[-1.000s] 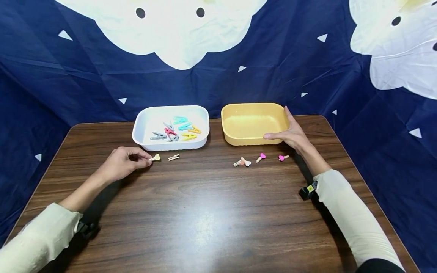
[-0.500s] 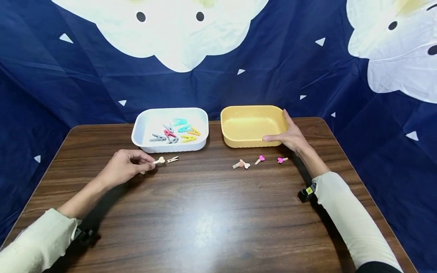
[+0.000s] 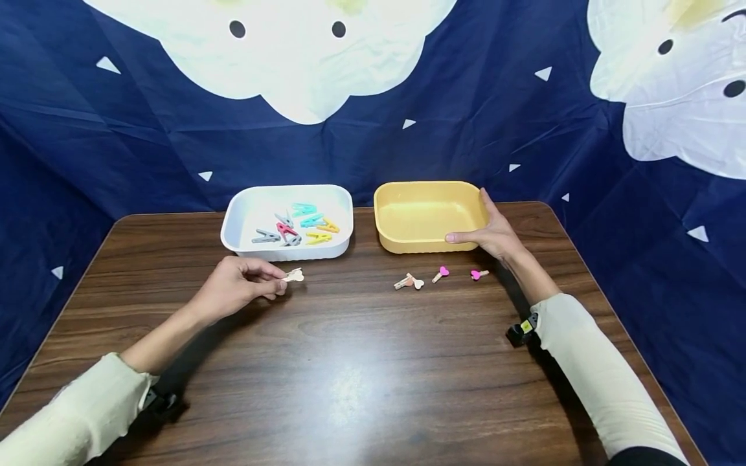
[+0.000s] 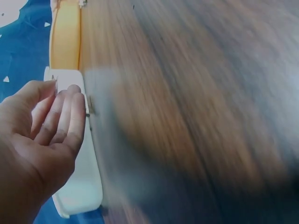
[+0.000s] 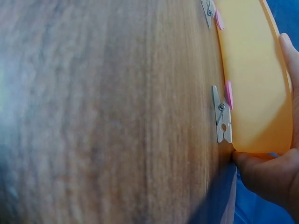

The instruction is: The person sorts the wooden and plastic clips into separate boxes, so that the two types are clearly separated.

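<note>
Blue backdrop (image 3: 350, 152), brown wood-grain table (image 3: 443, 375). Left of frame centre, my left hand (image 3: 241, 285) pinches one heart-topped clothespin (image 3: 298, 276); right of centre, my right hand (image 3: 497, 236) grips the yellow tray (image 3: 415, 246) by its right end.

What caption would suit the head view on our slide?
The left hand pinches a heart-topped clip near a white tray of coloured pegs; the right hand grips a yellow tray.

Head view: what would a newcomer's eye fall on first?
Probably white cloud shapes on the blue backdrop, at the top. Below, on the table, a white tray with colourful clips stands beside a yellow tray. In front of the white tray, the left hand pinches a heart clip; the right hand grips the yellow tray's right end.
</note>
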The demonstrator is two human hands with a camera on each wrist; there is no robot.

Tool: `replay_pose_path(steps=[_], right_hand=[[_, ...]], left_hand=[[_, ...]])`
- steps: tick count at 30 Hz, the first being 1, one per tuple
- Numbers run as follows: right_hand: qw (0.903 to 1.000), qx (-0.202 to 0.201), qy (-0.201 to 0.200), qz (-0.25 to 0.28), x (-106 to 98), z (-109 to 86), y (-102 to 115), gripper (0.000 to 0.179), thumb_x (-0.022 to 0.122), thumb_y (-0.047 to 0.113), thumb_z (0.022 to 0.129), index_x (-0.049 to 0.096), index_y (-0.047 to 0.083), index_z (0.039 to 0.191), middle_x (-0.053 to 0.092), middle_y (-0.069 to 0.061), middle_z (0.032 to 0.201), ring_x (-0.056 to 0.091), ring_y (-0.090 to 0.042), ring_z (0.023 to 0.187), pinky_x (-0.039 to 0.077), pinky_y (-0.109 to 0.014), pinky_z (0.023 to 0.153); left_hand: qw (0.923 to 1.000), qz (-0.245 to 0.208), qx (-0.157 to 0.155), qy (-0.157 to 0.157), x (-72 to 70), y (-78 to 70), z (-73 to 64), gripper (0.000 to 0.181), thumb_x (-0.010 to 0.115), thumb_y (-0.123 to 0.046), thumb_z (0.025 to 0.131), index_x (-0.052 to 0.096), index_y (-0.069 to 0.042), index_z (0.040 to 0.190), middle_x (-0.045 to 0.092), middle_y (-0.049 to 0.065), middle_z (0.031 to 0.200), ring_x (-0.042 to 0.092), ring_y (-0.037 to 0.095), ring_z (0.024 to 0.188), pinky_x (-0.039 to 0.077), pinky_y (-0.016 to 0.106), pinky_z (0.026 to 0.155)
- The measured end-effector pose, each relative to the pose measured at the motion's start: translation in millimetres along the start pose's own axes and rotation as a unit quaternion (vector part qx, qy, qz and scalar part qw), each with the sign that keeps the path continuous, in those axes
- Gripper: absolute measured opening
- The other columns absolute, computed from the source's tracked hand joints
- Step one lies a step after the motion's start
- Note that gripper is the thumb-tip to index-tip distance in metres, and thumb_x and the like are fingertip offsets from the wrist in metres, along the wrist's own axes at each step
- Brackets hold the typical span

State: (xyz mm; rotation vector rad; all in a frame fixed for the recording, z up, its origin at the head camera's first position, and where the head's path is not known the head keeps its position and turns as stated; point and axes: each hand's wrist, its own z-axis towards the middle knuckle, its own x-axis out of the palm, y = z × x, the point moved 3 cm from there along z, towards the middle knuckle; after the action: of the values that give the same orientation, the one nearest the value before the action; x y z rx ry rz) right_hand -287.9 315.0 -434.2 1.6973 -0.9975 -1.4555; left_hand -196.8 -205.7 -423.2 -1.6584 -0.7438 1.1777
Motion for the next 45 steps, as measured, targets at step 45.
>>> replay_pose_path(steps=[45], right_hand=[[0.9998, 0.018, 0.002, -0.002, 1, -0.8, 2, 0.152, 0.104, 0.031, 0.083, -0.011, 0.035, 0.182, -0.002, 0.0, 0.192, 0.013, -0.028, 0.177, 0.017, -0.049, 0.146]], left_hand=[[0.9911, -0.112, 0.069, 0.015, 62.3, -49.2, 71.8, 0.021, 0.078, 0.008, 0.102, 0.079, 0.019, 0.12, 0.079, 0.041, 0.111, 0.087, 0.028, 0.085, 0.072, 0.04, 0.08]])
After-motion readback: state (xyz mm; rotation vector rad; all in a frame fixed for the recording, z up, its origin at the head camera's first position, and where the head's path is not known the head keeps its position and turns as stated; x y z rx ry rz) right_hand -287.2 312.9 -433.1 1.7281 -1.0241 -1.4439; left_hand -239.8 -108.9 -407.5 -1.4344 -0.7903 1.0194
